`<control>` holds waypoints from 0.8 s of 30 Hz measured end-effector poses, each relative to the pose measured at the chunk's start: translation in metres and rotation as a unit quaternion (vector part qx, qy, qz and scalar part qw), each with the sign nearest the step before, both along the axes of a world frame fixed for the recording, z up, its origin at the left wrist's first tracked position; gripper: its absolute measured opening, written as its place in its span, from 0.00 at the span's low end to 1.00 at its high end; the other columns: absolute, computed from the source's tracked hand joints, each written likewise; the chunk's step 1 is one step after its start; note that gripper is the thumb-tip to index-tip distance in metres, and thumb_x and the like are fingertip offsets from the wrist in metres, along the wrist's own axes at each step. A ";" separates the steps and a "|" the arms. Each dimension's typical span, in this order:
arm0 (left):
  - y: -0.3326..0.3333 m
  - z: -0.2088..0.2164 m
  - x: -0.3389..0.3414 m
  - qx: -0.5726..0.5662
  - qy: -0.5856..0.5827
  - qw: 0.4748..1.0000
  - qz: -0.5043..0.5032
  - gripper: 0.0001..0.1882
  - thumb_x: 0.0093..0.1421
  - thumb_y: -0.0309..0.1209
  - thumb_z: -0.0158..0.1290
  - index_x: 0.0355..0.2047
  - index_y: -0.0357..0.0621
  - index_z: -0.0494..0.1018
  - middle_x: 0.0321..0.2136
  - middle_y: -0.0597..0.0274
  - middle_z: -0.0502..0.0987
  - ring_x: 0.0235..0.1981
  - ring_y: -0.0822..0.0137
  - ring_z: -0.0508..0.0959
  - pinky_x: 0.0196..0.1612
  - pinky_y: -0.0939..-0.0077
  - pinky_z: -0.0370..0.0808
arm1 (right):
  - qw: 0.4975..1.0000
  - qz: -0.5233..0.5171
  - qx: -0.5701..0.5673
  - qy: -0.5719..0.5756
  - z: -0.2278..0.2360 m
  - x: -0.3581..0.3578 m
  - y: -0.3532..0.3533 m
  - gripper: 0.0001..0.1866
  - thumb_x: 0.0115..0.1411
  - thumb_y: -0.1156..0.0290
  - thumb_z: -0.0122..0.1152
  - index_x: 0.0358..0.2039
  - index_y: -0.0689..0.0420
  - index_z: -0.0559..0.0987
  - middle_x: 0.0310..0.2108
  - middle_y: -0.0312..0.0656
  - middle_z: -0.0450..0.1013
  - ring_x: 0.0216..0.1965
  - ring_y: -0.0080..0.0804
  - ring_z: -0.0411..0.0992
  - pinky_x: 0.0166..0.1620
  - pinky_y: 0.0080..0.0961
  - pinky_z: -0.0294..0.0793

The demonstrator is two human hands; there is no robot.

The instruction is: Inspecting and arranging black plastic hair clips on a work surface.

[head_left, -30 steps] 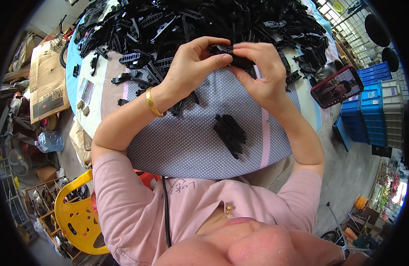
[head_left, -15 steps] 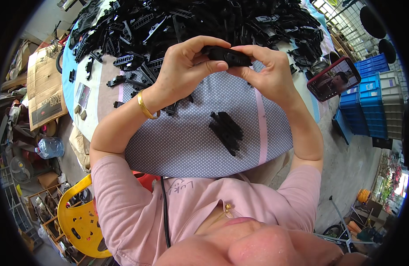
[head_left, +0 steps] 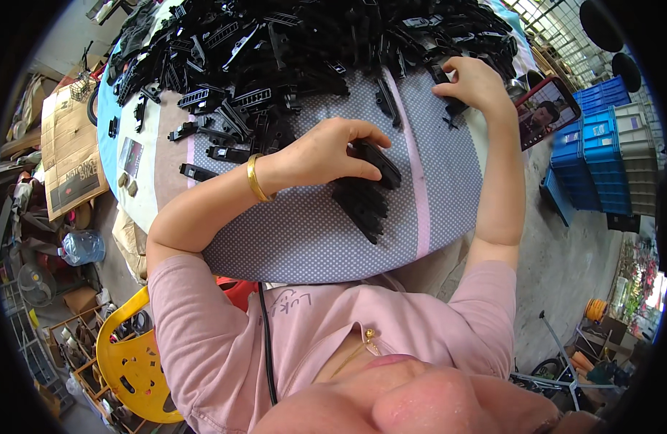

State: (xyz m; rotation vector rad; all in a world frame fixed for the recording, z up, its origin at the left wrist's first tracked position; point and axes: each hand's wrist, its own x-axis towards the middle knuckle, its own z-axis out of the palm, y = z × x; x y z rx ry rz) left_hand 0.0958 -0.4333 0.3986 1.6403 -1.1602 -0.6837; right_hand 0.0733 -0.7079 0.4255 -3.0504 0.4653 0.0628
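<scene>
My left hand (head_left: pixel 326 153) is closed on a long black plastic part (head_left: pixel 384 168), gripping its left end between thumb and fingers. That part is just above a small stack of similar black parts (head_left: pixel 360 210) lying on the dotted grey cloth. Farther off to the right, my right hand (head_left: pixel 479 85) pinches another black plastic part (head_left: pixel 439 72) at the edge of the heap. Its lower portion is partly hidden by the fingers. A big heap of black plastic parts (head_left: pixel 311 50) covers the far side of the table.
The round table (head_left: pixel 275 249) has a patterned cloth with a pink stripe. A phone (head_left: pixel 546 112) leans at the right edge, beside a metal cup (head_left: pixel 518 88). Stacked blue and grey crates (head_left: pixel 597 159) stand right; a yellow chair (head_left: pixel 134 369) is at lower left.
My hands have parted. The left has brought the black part down toward the small stack. The right has let go of it and moved out to the heap at the far right.
</scene>
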 end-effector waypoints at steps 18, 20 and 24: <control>-0.042 0.002 0.031 0.041 -0.511 0.858 0.022 0.13 0.53 0.28 0.55 0.40 0.44 0.75 0.43 0.64 0.73 0.48 0.63 0.68 0.48 0.74 0.70 | 0.861 0.241 0.403 -0.197 -0.003 0.002 0.019 0.22 0.50 0.61 0.66 0.44 0.60 0.77 0.39 0.46 0.75 0.40 0.34 0.74 0.48 0.26 0.73; -0.043 0.004 0.031 0.060 -0.518 0.853 0.009 0.13 0.51 0.25 0.55 0.39 0.43 0.74 0.40 0.61 0.75 0.44 0.61 0.72 0.47 0.74 0.71 | 0.842 0.236 0.442 -0.199 -0.001 0.002 0.022 0.22 0.51 0.62 0.66 0.44 0.60 0.77 0.39 0.45 0.75 0.41 0.33 0.74 0.47 0.24 0.73; -0.034 0.018 0.032 -0.014 -0.099 0.971 0.217 0.15 0.54 0.28 0.56 0.40 0.34 0.71 0.32 0.53 0.77 0.32 0.63 0.79 0.37 0.74 0.77 | 0.784 0.248 0.513 -0.246 0.009 -0.007 0.039 0.20 0.52 0.71 0.63 0.46 0.61 0.75 0.38 0.39 0.75 0.39 0.23 0.73 0.42 0.18 0.73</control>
